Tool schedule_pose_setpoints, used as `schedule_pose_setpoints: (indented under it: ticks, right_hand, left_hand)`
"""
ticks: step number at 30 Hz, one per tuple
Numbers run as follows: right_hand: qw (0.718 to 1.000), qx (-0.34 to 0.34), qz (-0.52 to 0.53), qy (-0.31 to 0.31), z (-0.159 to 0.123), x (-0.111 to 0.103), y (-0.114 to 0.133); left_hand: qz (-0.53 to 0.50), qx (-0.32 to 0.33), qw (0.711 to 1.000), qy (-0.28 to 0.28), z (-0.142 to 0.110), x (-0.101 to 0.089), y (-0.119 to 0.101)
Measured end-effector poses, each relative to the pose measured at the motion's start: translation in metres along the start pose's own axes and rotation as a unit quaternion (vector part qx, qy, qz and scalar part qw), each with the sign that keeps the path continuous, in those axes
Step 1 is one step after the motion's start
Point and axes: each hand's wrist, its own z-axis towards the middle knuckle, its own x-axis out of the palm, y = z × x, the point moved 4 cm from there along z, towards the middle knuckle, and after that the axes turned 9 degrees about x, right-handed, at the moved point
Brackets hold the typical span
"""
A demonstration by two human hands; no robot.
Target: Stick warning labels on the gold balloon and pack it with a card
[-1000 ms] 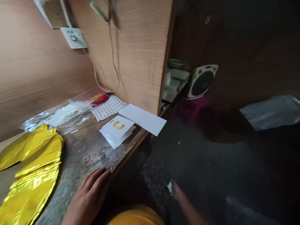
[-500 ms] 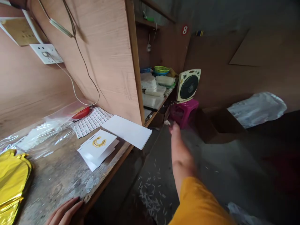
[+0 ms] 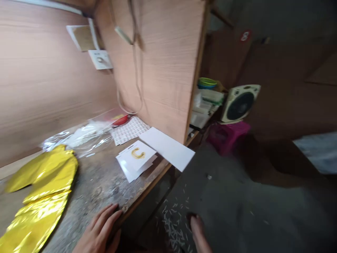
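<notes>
My left hand rests on the front edge of the worn table, fingers stretched out and holding nothing. My right hand is low over the dark floor, smeared by motion, and its fingers cannot be made out. A small pale scrap shows against the floor beyond it. To the left of my left hand lies shiny gold foil, flat on the table. Farther back are white cards bearing a gold C shape, and a blank white stack that overhangs the table edge.
Clear plastic bags, a printed label sheet and a red basket lie toward the back wall. A wooden partition rises at the right. Beyond are a fan, a pink stool, a cardboard box and white bits on the floor.
My right arm has drawn back from its outstretched reach. The small pale piece at its fingers is no longer there; a pale scrap now shows over the floor. The view has swung left.
</notes>
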Motion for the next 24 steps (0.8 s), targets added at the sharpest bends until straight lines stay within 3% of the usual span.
schedule_pose_setpoints:
  ticks: [3, 6, 8, 9, 11, 12, 13, 15, 17, 19, 21, 24]
  right_hand:
    - [0.989, -0.025, -0.024, -0.144, -0.008, -0.015, 0.024]
    - [0.948, -0.134, -0.029, -0.288, -0.025, -0.047, 0.099]
    - [0.851, -0.37, -0.042, -0.37, -0.057, -0.05, 0.174]
    - [0.8, -0.474, -0.067, -0.361, -0.074, -0.039, 0.21]
    - [0.71, -0.646, -0.165, -0.226, -0.101, 0.011, 0.271]
    - [0.669, -0.697, -0.211, -0.149, -0.109, 0.045, 0.294]
    - [0.647, -0.704, -0.285, -0.068, -0.11, 0.084, 0.313]
    - [0.604, -0.657, -0.448, 0.046, -0.097, 0.164, 0.338]
    - [0.579, -0.637, -0.501, 0.09, -0.078, 0.229, 0.356]
    - [0.563, -0.62, -0.535, 0.112, -0.058, 0.28, 0.366]
    - [0.554, -0.598, -0.566, 0.124, -0.038, 0.313, 0.371]
    - [0.547, -0.561, -0.607, 0.131, -0.013, 0.334, 0.37]
  left_hand:
    - [-0.023, -0.027, 0.999, 0.026, -0.001, -0.002, -0.006]
    - [-0.054, -0.059, 0.996, 0.04, -0.002, -0.001, -0.006]
    - [-0.076, -0.08, 0.993, 0.047, -0.004, 0.001, -0.006]
    - [-0.085, -0.088, 0.991, 0.05, -0.004, 0.001, -0.006]
    - [-0.101, -0.099, 0.989, 0.051, -0.004, 0.002, -0.006]
    - [-0.108, -0.101, 0.988, 0.051, -0.004, 0.001, -0.006]
    - [-0.115, -0.103, 0.987, 0.05, -0.004, 0.001, -0.007]
    - [-0.125, -0.106, 0.985, 0.047, -0.003, 0.0, -0.008]
    - [-0.132, -0.111, 0.984, 0.045, -0.003, 0.0, -0.009]
    - [-0.135, -0.121, 0.983, 0.043, -0.004, 0.001, -0.009]
    - [-0.142, -0.122, 0.981, 0.04, -0.004, 0.002, -0.008]
    - [-0.154, -0.112, 0.981, 0.036, -0.004, 0.003, -0.007]
